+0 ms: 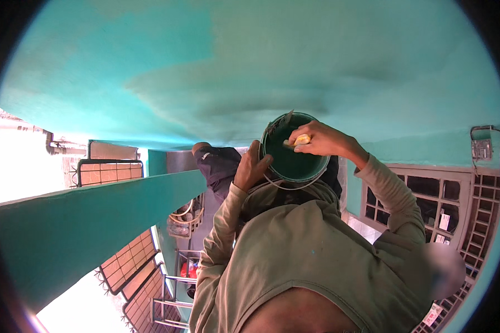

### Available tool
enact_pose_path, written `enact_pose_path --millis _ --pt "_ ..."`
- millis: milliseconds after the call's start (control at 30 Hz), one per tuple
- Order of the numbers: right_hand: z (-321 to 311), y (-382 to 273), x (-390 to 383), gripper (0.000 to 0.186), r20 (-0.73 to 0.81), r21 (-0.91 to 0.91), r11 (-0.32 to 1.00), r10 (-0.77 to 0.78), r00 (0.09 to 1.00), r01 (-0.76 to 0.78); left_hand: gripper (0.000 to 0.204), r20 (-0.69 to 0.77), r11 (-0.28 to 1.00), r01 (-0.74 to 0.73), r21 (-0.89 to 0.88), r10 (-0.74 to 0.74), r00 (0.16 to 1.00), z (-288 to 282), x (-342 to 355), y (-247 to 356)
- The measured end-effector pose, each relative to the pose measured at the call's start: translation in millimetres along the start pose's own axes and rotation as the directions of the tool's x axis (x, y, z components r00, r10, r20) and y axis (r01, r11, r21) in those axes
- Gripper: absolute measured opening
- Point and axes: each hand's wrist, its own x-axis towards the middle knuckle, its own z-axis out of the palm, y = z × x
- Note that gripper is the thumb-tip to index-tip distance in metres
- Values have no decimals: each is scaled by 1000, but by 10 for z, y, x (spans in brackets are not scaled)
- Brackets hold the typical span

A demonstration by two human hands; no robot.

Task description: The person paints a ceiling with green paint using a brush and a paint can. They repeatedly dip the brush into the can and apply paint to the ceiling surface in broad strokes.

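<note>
A bucket [297, 164] with a wire handle and dark green contents sits in front of my body. My left hand [250, 166] grips its left side, with the fingers round the rim. My right hand [314, 139] is closed on a yellow-handled tool [303, 139] held over the bucket's opening; the tool's working end is hard to make out inside. Another flat tool [278, 124] lies across the upper left of the rim.
The two-tone teal wall [328, 61] spans the top. A teal ledge [83, 222] runs along the left, near metal rungs [172, 302] and caged clutter [186, 222]. Dark clothing [216, 166] shows left of the bucket. A white-framed window [444, 183] and a blurred shape [444, 269] are at right.
</note>
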Motion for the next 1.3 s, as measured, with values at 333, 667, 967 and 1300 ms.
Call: enact_pose_path --millis 333,667,967,1300 --pt "522 742 184 32 110 -150 986 86 990 -69 36 -28 999 -27 36 28 999 29 14 -8" --pt "87 27 -94 20 -86 -70 997 -31 996 25 37 -32 1000 6 6 -6 999 25 -20 -26" --pt "405 345 -171 20 -236 6 1000 1 972 1 35 -29 998 -69 4 69 997 64 24 -82" --pt "109 420 -821 33 -317 866 496 464 827 54 34 20 997 76 -12 -76 997 26 14 0"
